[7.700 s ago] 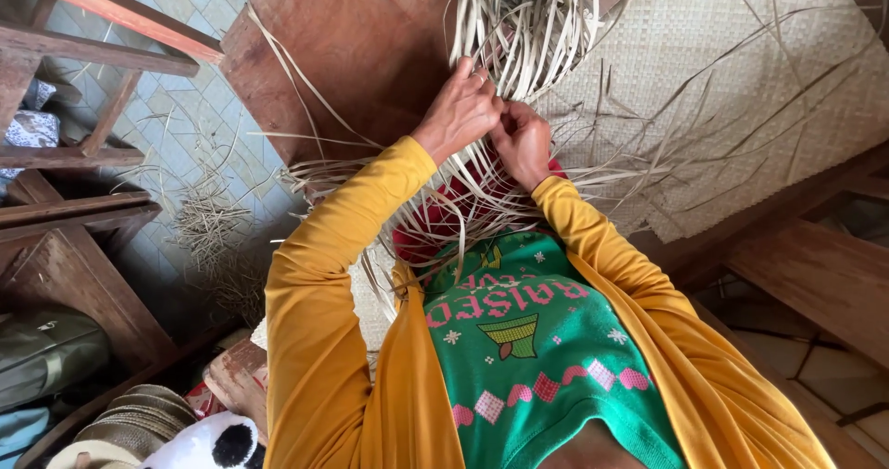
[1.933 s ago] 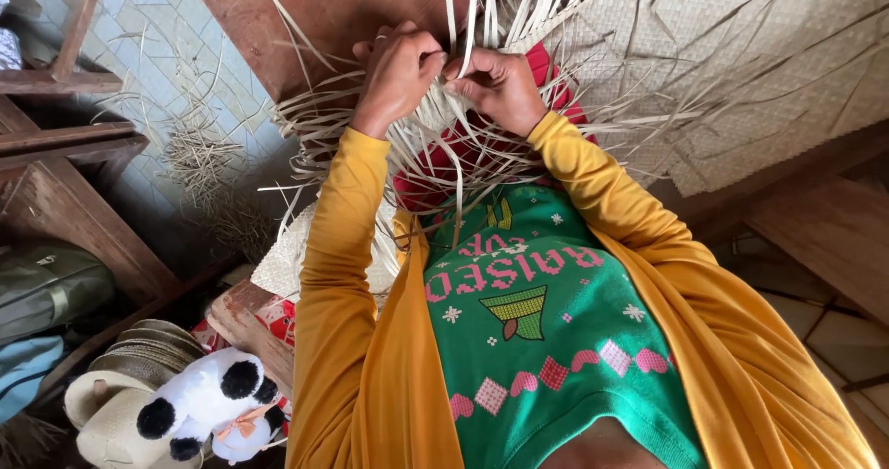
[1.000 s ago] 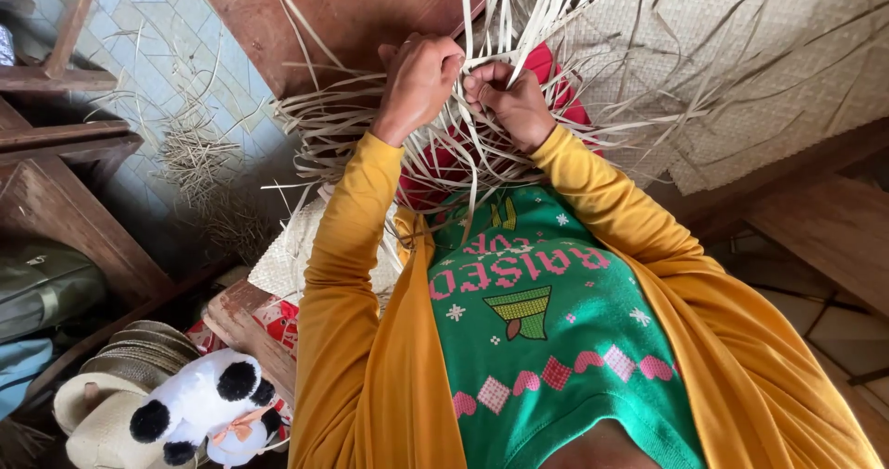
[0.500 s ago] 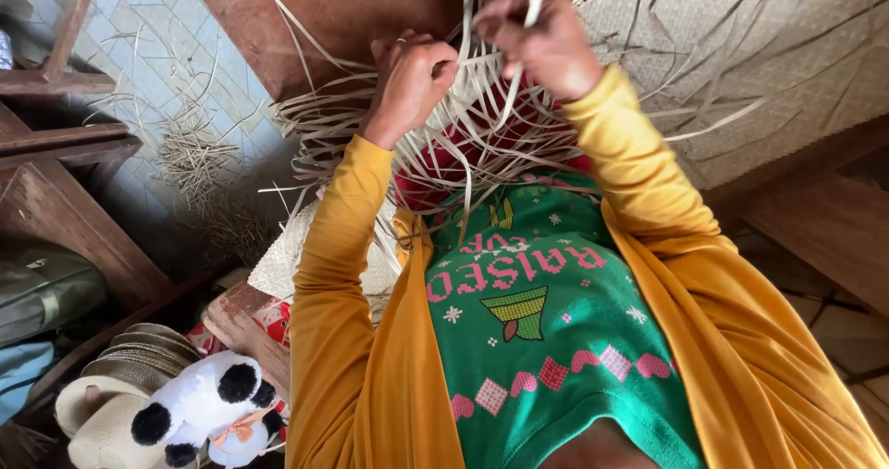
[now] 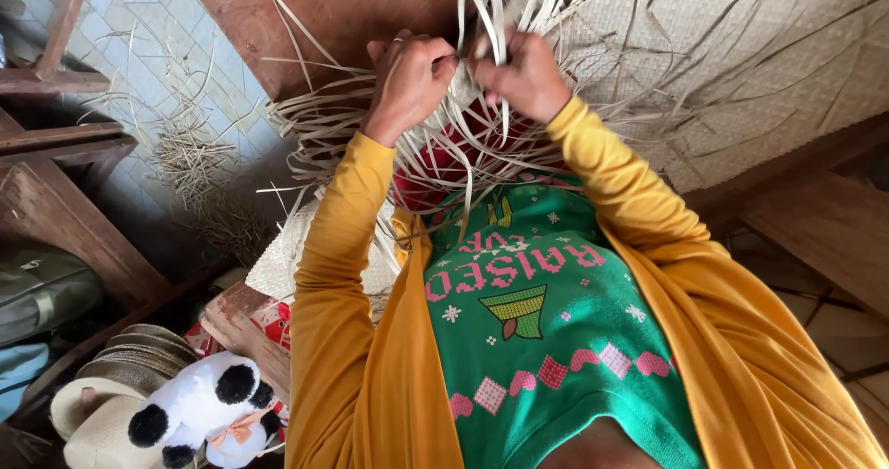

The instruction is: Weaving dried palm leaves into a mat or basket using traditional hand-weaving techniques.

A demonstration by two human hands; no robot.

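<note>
My left hand is closed on a bunch of pale straw strips at the edge of a half-woven piece. Close beside it, my right hand pinches one or two upright strips between its fingers. Loose strip ends fan out to the left, upward and down over my lap. A red cloth shows under the strips. Both arms wear yellow sleeves over a green patterned top.
A large woven straw mat lies at the upper right on a brown wooden surface. Straw scraps litter the tiled floor at left. Wooden furniture, stacked straw hats and a black-and-white plush toy sit lower left.
My right hand, raised high pulling a strip half a second ago, has come back down next to my left hand. My left hand has stayed in place on the strips.
</note>
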